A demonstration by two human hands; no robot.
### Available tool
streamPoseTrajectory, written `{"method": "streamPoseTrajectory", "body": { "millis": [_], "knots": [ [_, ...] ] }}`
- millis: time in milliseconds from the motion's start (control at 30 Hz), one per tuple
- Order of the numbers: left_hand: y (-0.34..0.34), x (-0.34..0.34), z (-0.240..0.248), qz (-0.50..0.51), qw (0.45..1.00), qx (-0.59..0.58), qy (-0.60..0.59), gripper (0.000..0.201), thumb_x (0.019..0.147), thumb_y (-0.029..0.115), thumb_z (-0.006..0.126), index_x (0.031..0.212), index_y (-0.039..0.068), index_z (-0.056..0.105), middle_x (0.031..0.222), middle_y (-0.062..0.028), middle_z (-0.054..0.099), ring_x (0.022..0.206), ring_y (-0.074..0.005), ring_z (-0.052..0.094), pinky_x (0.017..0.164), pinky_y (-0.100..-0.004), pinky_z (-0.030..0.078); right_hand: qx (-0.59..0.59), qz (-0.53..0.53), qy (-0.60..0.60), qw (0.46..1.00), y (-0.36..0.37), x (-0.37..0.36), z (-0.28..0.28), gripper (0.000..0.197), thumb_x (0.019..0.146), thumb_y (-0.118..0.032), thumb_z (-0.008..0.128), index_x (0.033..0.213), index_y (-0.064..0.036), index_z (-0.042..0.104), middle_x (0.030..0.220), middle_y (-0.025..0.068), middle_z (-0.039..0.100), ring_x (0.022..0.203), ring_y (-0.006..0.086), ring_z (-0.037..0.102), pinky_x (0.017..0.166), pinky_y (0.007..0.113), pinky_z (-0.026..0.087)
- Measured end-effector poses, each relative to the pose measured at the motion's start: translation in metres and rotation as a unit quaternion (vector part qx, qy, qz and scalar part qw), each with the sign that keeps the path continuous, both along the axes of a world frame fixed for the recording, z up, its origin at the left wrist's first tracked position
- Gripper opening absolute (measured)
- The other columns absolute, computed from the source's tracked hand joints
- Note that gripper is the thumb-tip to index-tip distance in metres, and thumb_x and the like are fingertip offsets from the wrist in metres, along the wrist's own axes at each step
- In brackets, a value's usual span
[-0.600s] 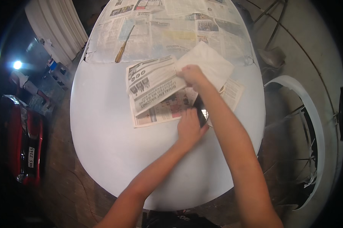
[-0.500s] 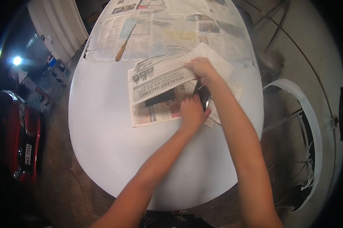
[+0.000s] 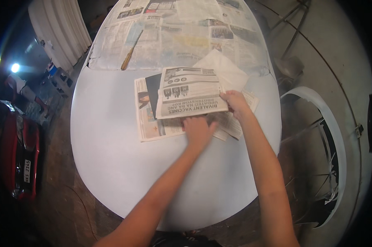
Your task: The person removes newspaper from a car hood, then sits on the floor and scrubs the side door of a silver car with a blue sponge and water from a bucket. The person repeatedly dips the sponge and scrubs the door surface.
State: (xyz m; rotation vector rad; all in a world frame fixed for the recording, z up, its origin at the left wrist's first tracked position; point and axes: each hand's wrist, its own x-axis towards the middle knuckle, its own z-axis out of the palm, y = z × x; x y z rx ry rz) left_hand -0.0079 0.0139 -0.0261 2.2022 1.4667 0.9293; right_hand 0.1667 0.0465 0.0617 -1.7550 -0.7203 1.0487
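Note:
A folded newspaper point(image 3: 192, 92) lies over more newspaper sheets point(image 3: 147, 129) on a smooth white car hood point(image 3: 169, 177). My right hand point(image 3: 236, 103) pinches its right edge between thumb and fingers. By the near edge of that paper rests my left hand point(image 3: 199, 131), thumb spread from the fingers, fingertips at or just under the edge. A flat dark sheet point(image 3: 153, 90) sticks out at the left between the papers. Behind the right hand lies a white sheet point(image 3: 227, 70), paper or cloth.
Newspaper masking point(image 3: 182, 37) covers the far area, with a long thin tool with a wooden handle point(image 3: 128, 57) on it. A white curved panel point(image 3: 338, 156) stands at the right. At the left are a red car part point(image 3: 23, 152), a small stool point(image 3: 62, 80) and a person point(image 3: 25, 88).
My right hand has come down and nearer with the folded newspaper, which now lies flatter. The shiny black object under my left hand has gone out of sight.

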Motion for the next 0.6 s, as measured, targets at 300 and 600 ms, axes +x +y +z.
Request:
{"method": "streamPoseTrajectory", "body": {
  "millis": [300, 600],
  "knots": [
    [-0.254, -0.210, -0.034, -0.193, 0.980, -0.034, -0.036, 0.040, 0.084, 0.017, 0.080, 0.121, 0.009, 0.070, 0.143, -0.0187, 0.055, 0.137, -0.0468, 0.046, 0.111, -0.0585, 0.040, -0.023, -0.107, -0.319, 0.941, -0.052, 0.002, -0.079, 0.026, 0.097, -0.017, 0.071, 0.117, 0.0002, 0.071, 0.098, 0.0125, 0.074, 0.089, 0.0256, 0.070, 0.084, 0.037, 0.055],
    [-0.338, -0.366, -0.041, 0.051, 0.995, -0.068, -0.050, 0.029, 0.086, 0.009, 0.077, 0.113, 0.002, 0.069, 0.120, -0.0200, 0.068, 0.116, -0.0410, 0.064, 0.099, -0.0487, 0.051, 0.168, 0.066, -0.101, 0.978, -0.261, -0.145, -0.133, 0.022, 0.105, -0.020, 0.066, 0.111, 0.0011, 0.071, 0.081, 0.0013, 0.069, 0.075, 0.0095, 0.064, 0.069, 0.027, 0.051]
  ]
}}
